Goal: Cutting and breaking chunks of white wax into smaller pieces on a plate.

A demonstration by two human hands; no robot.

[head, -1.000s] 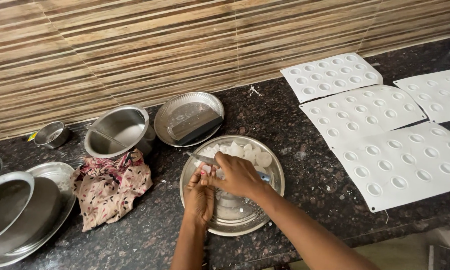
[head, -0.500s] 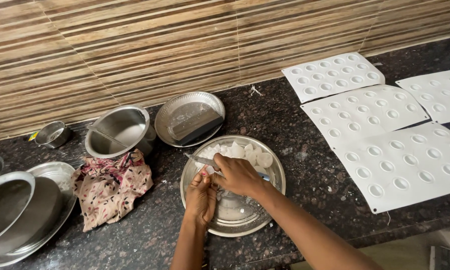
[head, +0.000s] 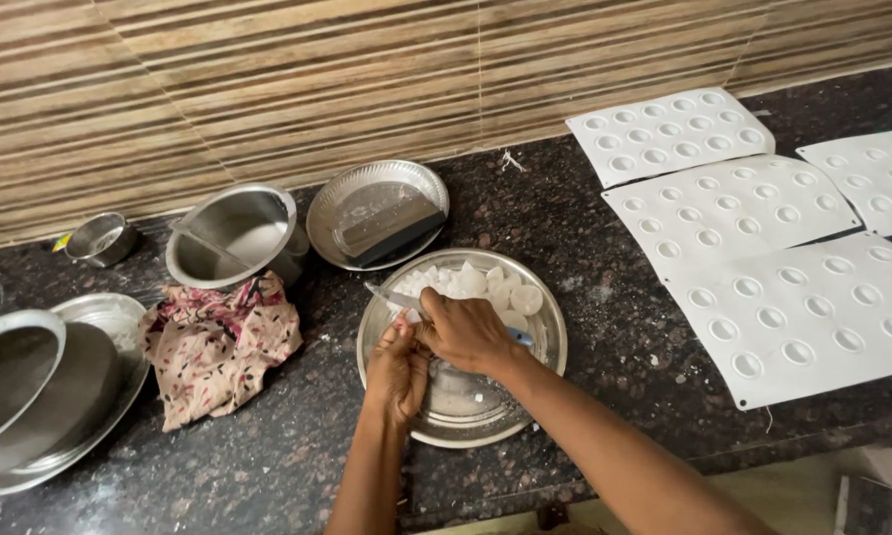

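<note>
Hands [head: 436, 347], knife [head: 391, 297]: unchanged grip.

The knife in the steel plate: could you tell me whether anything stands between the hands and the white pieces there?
Nothing visible does. The right hand holds the knife and meets the left hand beside the white pieces.

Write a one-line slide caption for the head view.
Right hand works a knife beside the left hand over a steel plate of white pieces.
</note>
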